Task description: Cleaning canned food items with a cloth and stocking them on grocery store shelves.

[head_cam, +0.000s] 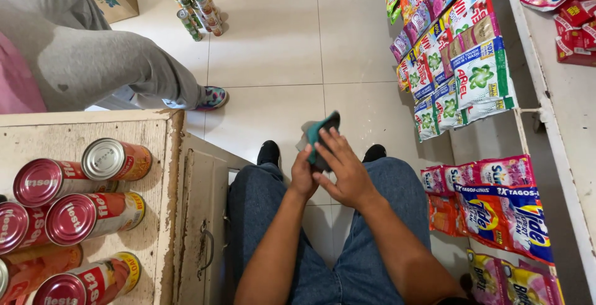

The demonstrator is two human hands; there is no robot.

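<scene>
A folded teal cloth (318, 131) is held above my knees. My left hand (303, 171) grips its lower edge from below. My right hand (343, 167) lies over the cloth's right side with its fingers spread against it. Both forearms reach forward over my blue jeans (372, 249). My black shoes (269, 152) rest on the pale tiled floor below the cloth.
Several red cans (93, 215) lie on their sides on a worn wooden cabinet (166, 174) at the left. Hanging detergent sachets (462, 63) fill the right side beside a white shelf (540, 94). Another person in grey trousers (93, 50) sits at upper left, near upright cans (192, 4).
</scene>
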